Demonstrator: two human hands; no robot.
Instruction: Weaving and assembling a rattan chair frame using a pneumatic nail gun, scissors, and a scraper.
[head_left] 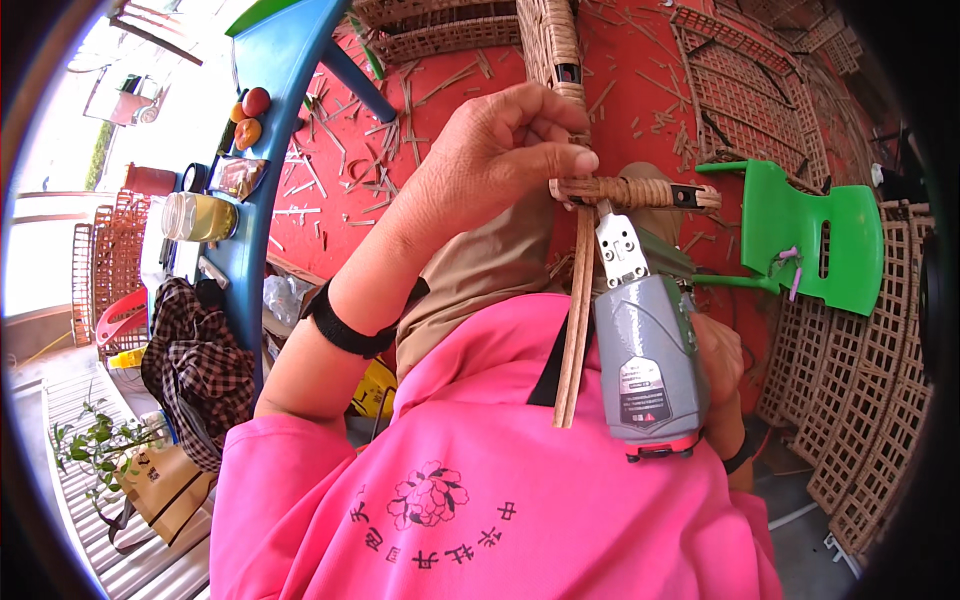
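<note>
A wicker-wrapped frame lies over my lap, its two bars meeting at a corner. At that corner my left hand is closed, thumb and fingers pressed around the wrapped bar; the fingertips are partly hidden. A long flat wicker strip hangs from the corner down onto my pink shirt. My right hand grips a grey electric stapler with a red rim, mostly hidden behind its body. The stapler's silver nose points up and reaches the underside of the corner, close to the strip.
At left, a blue table holds fruit, a jar of yellowish liquid and a checked cloth. Cut wicker pieces litter the red floor. A green chair and woven wicker panels stand at right.
</note>
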